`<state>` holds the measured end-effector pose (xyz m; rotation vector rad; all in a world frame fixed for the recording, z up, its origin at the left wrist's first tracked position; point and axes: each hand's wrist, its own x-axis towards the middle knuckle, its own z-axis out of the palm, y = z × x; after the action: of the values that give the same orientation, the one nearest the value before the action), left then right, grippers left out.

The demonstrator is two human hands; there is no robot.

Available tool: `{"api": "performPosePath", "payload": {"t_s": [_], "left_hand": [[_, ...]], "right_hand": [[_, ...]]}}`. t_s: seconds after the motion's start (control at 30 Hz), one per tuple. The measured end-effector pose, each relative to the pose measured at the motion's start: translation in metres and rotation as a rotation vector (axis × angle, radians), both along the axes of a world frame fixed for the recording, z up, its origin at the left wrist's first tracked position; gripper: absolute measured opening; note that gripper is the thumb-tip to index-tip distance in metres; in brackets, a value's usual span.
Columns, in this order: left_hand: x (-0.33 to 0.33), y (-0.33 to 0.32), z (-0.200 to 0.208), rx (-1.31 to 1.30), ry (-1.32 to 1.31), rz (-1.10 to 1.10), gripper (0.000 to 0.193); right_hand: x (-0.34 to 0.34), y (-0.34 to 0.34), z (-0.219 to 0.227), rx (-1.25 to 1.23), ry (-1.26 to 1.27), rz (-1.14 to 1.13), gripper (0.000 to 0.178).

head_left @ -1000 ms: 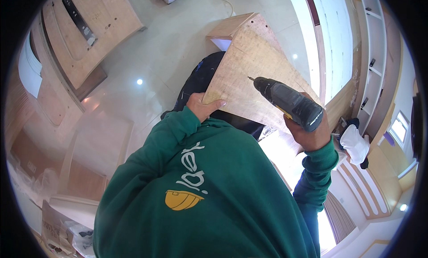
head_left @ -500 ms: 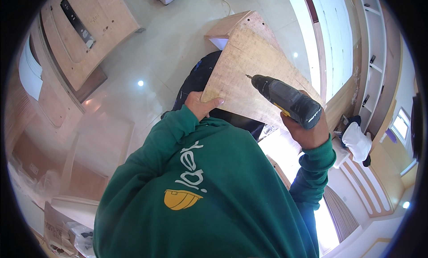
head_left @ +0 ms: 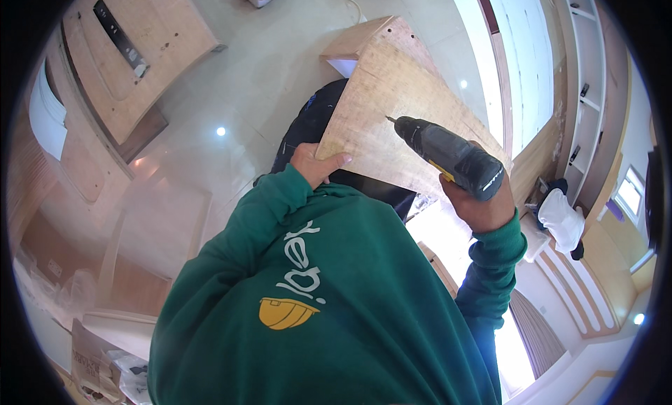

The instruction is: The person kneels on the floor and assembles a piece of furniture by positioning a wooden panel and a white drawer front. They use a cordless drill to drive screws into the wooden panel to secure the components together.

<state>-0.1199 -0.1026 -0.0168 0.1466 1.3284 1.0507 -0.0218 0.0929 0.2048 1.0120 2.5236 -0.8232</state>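
Observation:
My left hand [head_left: 316, 164] grips the near lower edge of a pale plywood board [head_left: 392, 90], thumb on top. The board slants away from me toward a small wooden box [head_left: 353, 45] on the floor. My right hand [head_left: 481, 208] is closed around the handle of a dark cordless drill [head_left: 449, 155]. The thin bit of the drill points left and its tip touches the board's face near the middle. Green sleeves cover both forearms, and my green sweatshirt [head_left: 315, 300] fills the lower centre.
Glossy light floor [head_left: 231, 97] lies beneath. A large wooden panel with a dark strip [head_left: 136, 52] rests at upper left. White shelving [head_left: 584, 76] and a wooden wall run along the right. A white bag-like object [head_left: 560, 219] sits at right. Boxes and wrapping lie at lower left [head_left: 98, 356].
The drill has edged slightly left and up against the board. Both hands keep the same hold.

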Motion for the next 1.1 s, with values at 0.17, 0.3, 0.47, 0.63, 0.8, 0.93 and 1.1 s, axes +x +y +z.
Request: {"api": "performPosePath", "payload": {"t_s": [0.17,0.3,0.47,0.63,0.8,0.93,1.1], "left_hand": [[-0.002,0.000,0.003,-0.011,-0.009,-0.006,0.037],[-0.003,0.000,0.005,-0.022,-0.005,-0.016,0.038],[-0.005,0.001,0.005,-0.049,0.000,-0.044,0.038],[-0.004,-0.001,0.003,-0.026,-0.013,-0.028,0.039],[-0.004,-0.001,0.003,-0.011,-0.016,-0.024,0.038],[-0.003,-0.001,0.003,-0.020,-0.013,-0.030,0.038],[0.000,-0.003,-0.001,0.001,-0.003,-0.016,0.038]], "right_hand": [[-0.004,-0.002,0.002,-0.005,-0.077,0.036,0.029],[0.004,0.002,-0.003,0.012,-0.048,0.018,0.028],[-0.003,0.001,-0.001,-0.032,-0.047,-0.043,0.028],[0.001,-0.001,-0.004,-0.008,-0.048,-0.001,0.027],[-0.001,-0.005,-0.004,0.026,-0.043,0.036,0.029],[0.001,0.001,-0.007,0.030,-0.056,0.061,0.031],[0.016,0.001,-0.017,0.019,-0.044,-0.016,0.030]]}}
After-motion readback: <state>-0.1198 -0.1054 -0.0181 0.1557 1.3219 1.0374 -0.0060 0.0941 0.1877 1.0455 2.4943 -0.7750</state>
